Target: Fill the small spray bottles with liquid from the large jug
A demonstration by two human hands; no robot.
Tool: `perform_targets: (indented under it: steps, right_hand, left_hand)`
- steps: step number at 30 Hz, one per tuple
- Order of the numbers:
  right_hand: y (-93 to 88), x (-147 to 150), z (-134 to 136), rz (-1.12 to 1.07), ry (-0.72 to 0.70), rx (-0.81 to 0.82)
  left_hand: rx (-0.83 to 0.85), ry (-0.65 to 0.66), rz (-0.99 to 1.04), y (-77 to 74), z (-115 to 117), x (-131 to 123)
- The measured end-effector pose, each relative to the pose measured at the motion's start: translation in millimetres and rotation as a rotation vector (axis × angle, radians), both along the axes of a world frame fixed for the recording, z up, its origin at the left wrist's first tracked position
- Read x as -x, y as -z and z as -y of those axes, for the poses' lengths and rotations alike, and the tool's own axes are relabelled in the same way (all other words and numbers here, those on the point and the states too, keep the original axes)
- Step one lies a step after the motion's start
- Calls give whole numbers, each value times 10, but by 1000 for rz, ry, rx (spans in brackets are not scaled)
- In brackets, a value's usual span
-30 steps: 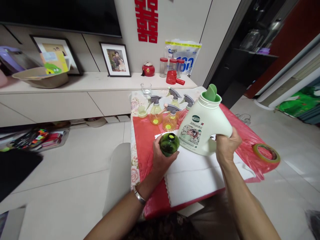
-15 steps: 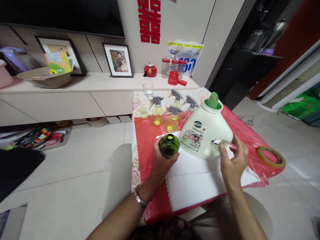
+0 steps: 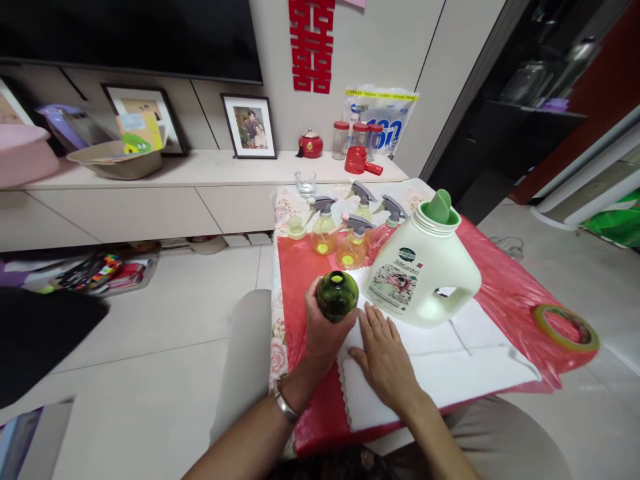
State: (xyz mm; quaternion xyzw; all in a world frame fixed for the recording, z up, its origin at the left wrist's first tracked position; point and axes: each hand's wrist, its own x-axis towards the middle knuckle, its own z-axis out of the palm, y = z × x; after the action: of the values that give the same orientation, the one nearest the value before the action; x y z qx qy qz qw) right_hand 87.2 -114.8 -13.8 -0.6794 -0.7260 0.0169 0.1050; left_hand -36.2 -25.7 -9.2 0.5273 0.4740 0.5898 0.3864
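My left hand (image 3: pixel 323 330) is wrapped round a dark green bottle (image 3: pixel 337 295) with an open neck, held upright over the near left of the table. My right hand (image 3: pixel 384 357) lies flat with fingers stretched out on a white cloth (image 3: pixel 440 367), just right of the bottle. A big white detergent jug (image 3: pixel 425 270) with a green spout stands on the cloth behind my right hand, untouched.
Several small spray bottles (image 3: pixel 350 233) with grey triggers stand behind, next to a glass cup (image 3: pixel 305 183). A red plastic sheet (image 3: pixel 500 280) covers the table; a tape roll (image 3: pixel 565 327) lies at its right edge. A low cabinet (image 3: pixel 150 193) with frames and jars runs along the wall.
My right hand has let go of the jug's handle and moved left and down onto the white cloth. The jug now stands by itself. My left hand keeps the green bottle.
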Motion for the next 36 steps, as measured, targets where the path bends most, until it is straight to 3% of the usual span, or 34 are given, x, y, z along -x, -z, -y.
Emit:
perform_targets:
  steps: [8, 20, 24, 27, 31, 33, 36]
  right_hand:
    - [-79, 28, -5, -29, 39, 97]
    - [-76, 14, 79, -191, 42, -110]
    - [-210, -40, 185, -267, 52, -238]
    - [-412, -222, 311, -324, 144, -384]
    - [-594, -703, 478, -318, 433, -586]
    - [-586, -986, 509, -291, 570, -622]
    - [-478, -1341, 459, -272, 667, -542]
  left_hand:
    - [-15, 14, -13, -11, -1, -14]
    - [-52, 58, -38, -30, 9, -2]
    - [-86, 105, -55, -32, 19, 3]
    - [-98, 143, -59, 6, 18, 11]
    - [-92, 212, -48, 65, 17, 9]
    - [-87, 251, -52, 73, 24, 7]
    - [-87, 286, -59, 54, 38, 6]
